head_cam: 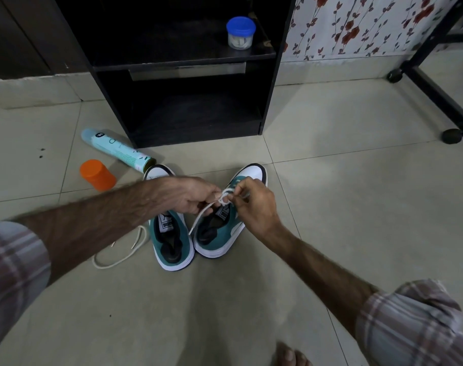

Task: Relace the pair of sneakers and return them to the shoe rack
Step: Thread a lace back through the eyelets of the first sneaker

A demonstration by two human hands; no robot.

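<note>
Pale grey floor tiles [330,180] fill the head view, with a black open shoe rack [188,75] standing against the wall at the top and a flowered wallpaper to its right. Two teal and white suede sneakers stand side by side on the tiles in front of the rack; the left sneaker [172,241] and the right sneaker [220,233] both have heels toward the person and toes toward the rack, so the long axis of each runs from the viewer to the rack, with the toes spread slightly apart. The left hand [183,194] and the right hand [251,204] meet above the right sneaker, fingers curled and pinching a white lace [225,196] that forms a small loop between them, while one free end hangs down to the shoe opening. A second cream lace [124,252] lies loose on the floor left of the left sneaker, so I judge this shoe is not yet laced. The risk is that the loop slips from the pinch and the knot opens, or that uneven pulling leaves one end too short. A lying pale blue spray can [117,149] and an orange plastic cap [97,174] are near and could be knocked.
</note>
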